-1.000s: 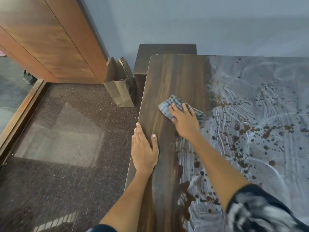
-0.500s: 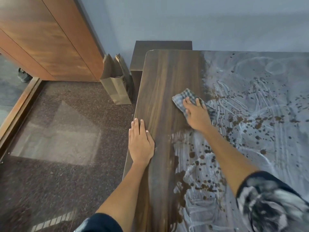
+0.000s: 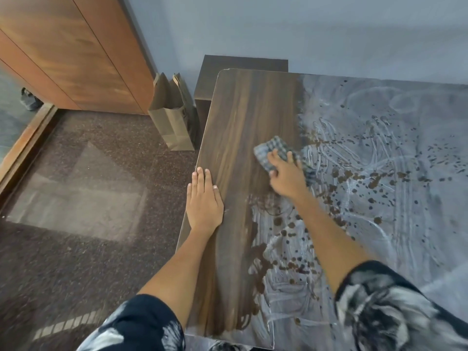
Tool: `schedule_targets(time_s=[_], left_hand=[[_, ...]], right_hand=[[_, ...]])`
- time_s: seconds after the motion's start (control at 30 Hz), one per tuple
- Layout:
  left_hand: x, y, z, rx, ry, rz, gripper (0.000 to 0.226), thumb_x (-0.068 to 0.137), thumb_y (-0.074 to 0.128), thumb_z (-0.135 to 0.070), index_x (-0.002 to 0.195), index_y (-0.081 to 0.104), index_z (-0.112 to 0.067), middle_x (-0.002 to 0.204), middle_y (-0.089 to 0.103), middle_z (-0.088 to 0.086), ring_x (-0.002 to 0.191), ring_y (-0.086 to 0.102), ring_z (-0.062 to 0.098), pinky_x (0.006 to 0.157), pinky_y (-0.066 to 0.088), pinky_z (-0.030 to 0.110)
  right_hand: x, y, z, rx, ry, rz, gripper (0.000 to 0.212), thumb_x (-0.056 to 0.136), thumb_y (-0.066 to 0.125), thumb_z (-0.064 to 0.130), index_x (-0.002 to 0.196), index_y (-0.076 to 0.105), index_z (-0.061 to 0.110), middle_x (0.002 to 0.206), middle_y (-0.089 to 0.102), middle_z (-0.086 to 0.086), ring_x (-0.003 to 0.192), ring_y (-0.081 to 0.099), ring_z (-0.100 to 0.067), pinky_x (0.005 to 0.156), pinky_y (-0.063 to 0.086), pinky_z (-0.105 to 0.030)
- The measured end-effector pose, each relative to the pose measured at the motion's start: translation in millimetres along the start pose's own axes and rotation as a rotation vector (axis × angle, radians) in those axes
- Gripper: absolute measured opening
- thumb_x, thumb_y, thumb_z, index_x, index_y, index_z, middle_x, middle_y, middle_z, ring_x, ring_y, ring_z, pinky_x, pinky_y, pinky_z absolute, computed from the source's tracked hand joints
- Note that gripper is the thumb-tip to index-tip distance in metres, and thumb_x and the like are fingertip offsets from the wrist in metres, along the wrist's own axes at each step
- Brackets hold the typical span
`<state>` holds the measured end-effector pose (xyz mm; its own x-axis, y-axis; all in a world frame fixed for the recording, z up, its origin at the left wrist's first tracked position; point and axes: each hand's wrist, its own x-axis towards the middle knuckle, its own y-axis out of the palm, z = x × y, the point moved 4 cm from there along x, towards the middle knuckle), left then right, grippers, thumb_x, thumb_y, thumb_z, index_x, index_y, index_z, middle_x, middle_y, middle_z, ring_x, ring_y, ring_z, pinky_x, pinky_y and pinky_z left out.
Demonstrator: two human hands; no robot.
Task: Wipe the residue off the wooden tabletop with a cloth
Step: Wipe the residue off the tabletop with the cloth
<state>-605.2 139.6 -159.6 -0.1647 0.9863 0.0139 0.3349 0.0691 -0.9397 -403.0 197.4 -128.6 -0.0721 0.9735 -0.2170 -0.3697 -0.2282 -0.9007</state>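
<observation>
Paper bags [image 3: 174, 117]: two brown ones, upright on the floor, far left of the table.
Dark cabinet [image 3: 228, 72]: low, against the far wall, just right of the bags.
Wooden panel [image 3: 76, 51]: reddish-brown, far left.
Floor [image 3: 88, 198]: dark, speckled.
Wall [image 3: 304, 29]: plain blue-grey, far side.

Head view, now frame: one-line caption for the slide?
Right hand presses a checked cloth at the residue's edge on the wooden tabletop; left hand rests flat at its left edge.
</observation>
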Motion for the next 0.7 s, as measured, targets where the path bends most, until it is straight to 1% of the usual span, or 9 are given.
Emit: schedule_targets(time_s=[0.1,0.17,0.23,0.3,0.33,0.4,0.5,0.6,0.7], left_hand=[[-1,0,0,-0.015,0.006,0.018,0.049,0.101,0.022,-0.023,0.147,0.015,-0.007,0.156,0.010,0.008,0.144,0.006,0.020,0.117,0.004,0.033],[-1,-1,0,-0.015,0.015,0.032,0.050,0.101,0.022,-0.023,0.147,0.015,-0.007,0.156,0.009,0.008,0.144,0.004,0.020,0.117,0.004,0.033],[-2,-1,1,-0.012,0.015,0.050,0.050,0.101,0.021,-0.023,0.148,0.013,-0.007,0.156,0.007,0.008,0.145,0.003,0.020,0.117,0.003,0.033],[-1,-2,2,-0.025,0.017,0.071,0.050,0.101,0.022,-0.023,0.147,0.014,-0.007,0.156,0.007,0.007,0.145,0.003,0.020,0.117,0.003,0.032],[0,-3,2,-0.041,0.019,0.082,0.049,0.101,0.023,-0.022,0.147,0.015,-0.007,0.156,0.008,0.007,0.144,0.004,0.020,0.117,0.003,0.033],[2,-6,4,-0.075,0.029,0.113,0.048,0.101,0.024,-0.020,0.147,0.018,-0.007,0.156,0.010,0.007,0.144,0.005,0.020,0.117,0.006,0.033],[4,-11,9,-0.193,0.016,0.130,0.044,0.100,0.027,-0.012,0.145,0.028,-0.009,0.155,0.017,0.004,0.144,0.010,0.019,0.116,0.012,0.032],[7,-17,16,-0.374,-0.020,0.094,0.043,0.097,0.030,0.000,0.137,0.043,-0.008,0.150,0.031,0.004,0.141,0.022,0.018,0.112,0.020,0.027],[13,-22,24,-0.448,-0.044,0.080,0.042,0.094,0.031,0.008,0.129,0.052,-0.002,0.143,0.042,0.010,0.136,0.033,0.019,0.105,0.020,0.013]], right_hand=[[-33,25,39,0.000,-0.217,0.018,0.054,0.097,0.038,0.011,0.147,0.021,0.022,0.156,0.014,0.004,0.144,0.004,-0.025,0.114,-0.006,-0.036],[-73,32,39,-0.001,-0.337,0.060,0.052,0.098,0.036,0.011,0.147,0.023,0.022,0.155,0.016,0.006,0.145,0.003,-0.022,0.113,-0.008,-0.031],[-106,28,19,0.024,-0.376,0.089,0.050,0.099,0.035,0.013,0.147,0.024,0.025,0.154,0.015,0.013,0.144,0.001,-0.015,0.112,-0.009,-0.027],[-113,12,-11,0.020,-0.297,0.045,0.051,0.099,0.034,0.014,0.145,0.020,0.032,0.149,0.012,0.020,0.141,-0.002,-0.009,0.112,-0.010,-0.026],[-105,3,-25,0.005,-0.227,0.013,0.051,0.099,0.034,0.013,0.144,0.020,0.033,0.148,0.012,0.020,0.142,-0.001,-0.011,0.112,-0.009,-0.029],[-69,-8,-37,-0.042,-0.087,0.019,0.051,0.099,0.032,0.012,0.146,0.020,0.029,0.153,0.013,0.012,0.144,0.003,-0.021,0.114,-0.004,-0.033],[-33,2,0,-0.090,-0.031,-0.007,0.058,0.097,0.038,0.010,0.148,0.015,0.023,0.157,0.009,0.003,0.144,0.004,-0.029,0.114,-0.002,-0.040],[-58,36,54,-0.071,-0.206,-0.002,0.073,0.088,0.042,-0.003,0.149,0.012,0.023,0.157,0.008,0.004,0.144,0.001,-0.026,0.111,-0.010,-0.037],[-116,58,70,-0.121,-0.447,0.100,0.071,0.091,0.038,0.002,0.149,0.006,0.026,0.157,0.004,0.009,0.144,-0.006,-0.022,0.109,-0.018,-0.034]])
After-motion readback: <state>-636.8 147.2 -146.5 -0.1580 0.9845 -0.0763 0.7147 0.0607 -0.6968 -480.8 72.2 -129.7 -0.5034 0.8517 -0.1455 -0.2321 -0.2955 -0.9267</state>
